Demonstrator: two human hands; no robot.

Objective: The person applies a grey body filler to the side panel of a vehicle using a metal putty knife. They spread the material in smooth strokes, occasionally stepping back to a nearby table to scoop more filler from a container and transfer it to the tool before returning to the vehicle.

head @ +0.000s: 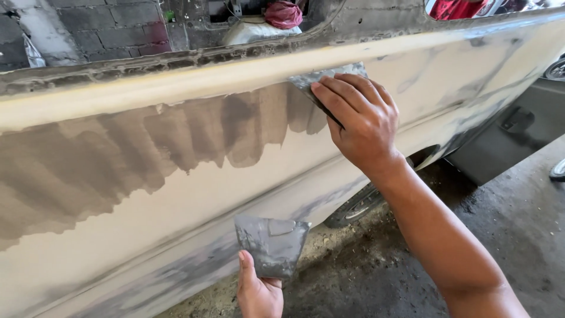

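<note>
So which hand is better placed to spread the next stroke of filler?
Likely the right hand: it presses the spreader against the car panel. The left hand holds the mixing board lower down.

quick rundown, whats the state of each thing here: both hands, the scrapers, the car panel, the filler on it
right hand: pressing a scraper flat to the panel
upper scraper: held against the panel, smeared grey
left hand: grip shut on a second scraper, off the panel
lower scraper: held upright, coated grey
car panel: sanded, dull, patchy
filler: grey, spread in wet-looking streaks
tyre: partly hidden under the panel
</note>
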